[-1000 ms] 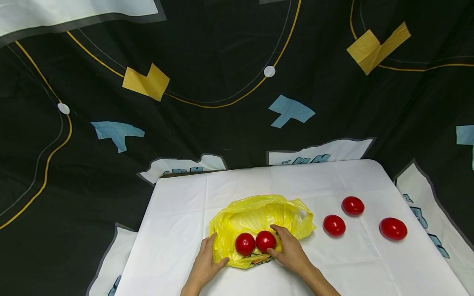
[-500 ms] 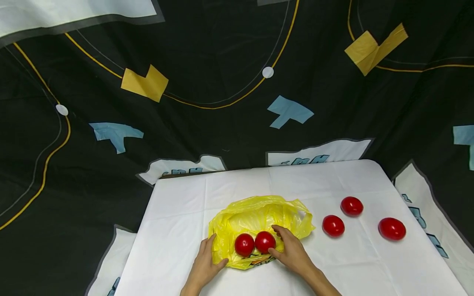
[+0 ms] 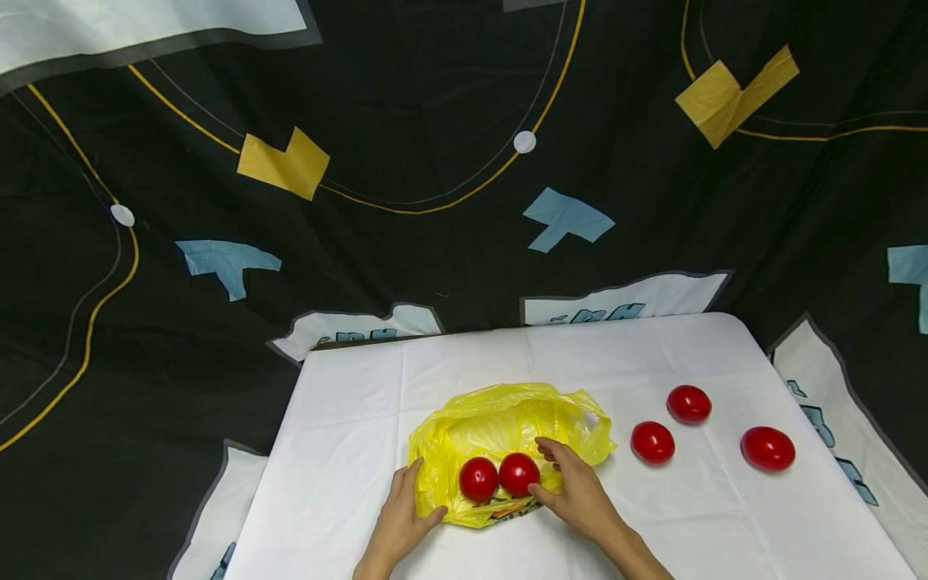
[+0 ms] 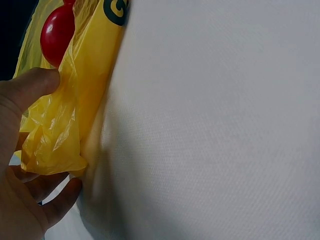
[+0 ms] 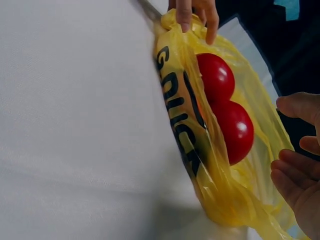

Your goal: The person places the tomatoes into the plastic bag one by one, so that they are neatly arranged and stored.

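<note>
A crinkled yellow plastic bag with dark print lies mouth-up on the white table. Two glossy red tomato-like balls, a left ball and a right ball, sit side by side inside it. My left hand holds the bag's left end; in the left wrist view the thumb lies on the inner side and the fingers reach underneath. Beside the right ball is my right hand, its fingers spread over the bag's opening. The right wrist view shows this hand relaxed, gripping nothing.
Three more red balls lie to the right on the white-covered table: a near one, a far one and a rightmost one. Behind the table hangs a black cloth with yellow and blue shapes.
My right hand has drawn slightly right, away from the right ball, its fingers loosening. The left hand, the bag and the balls stay in place.
</note>
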### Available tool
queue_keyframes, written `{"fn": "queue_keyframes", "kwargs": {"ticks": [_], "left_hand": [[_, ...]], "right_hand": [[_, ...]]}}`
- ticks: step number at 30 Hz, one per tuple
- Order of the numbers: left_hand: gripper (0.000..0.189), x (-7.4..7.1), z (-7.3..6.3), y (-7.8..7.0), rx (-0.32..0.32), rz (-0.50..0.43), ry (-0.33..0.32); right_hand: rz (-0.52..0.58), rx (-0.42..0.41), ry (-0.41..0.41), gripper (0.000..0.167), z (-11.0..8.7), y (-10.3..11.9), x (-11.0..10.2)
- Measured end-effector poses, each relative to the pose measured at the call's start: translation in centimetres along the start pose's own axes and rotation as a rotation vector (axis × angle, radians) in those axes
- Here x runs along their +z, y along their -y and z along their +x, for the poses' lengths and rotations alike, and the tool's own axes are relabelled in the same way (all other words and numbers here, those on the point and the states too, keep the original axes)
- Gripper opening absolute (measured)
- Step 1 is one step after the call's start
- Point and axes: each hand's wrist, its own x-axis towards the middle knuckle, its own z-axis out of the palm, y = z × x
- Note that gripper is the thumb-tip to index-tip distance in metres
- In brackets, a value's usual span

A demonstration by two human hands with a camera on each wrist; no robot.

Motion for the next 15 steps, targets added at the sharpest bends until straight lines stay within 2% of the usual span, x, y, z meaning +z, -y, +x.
{"fn": "queue_keyframes", "kwargs": {"ticks": [8,15], "left_hand": [[0.089,0.0,0.1,0.0,0.006,-0.001,-0.002],[0.089,-0.1,0.0,0.0,0.004,-0.004,-0.001]], "right_hand": [[0.043,0.023,-0.039,0.068,-0.4,0.2,-1.2],[0.012,0.049,-0.063,0.068,-0.7,0.0,-2.1]]}}
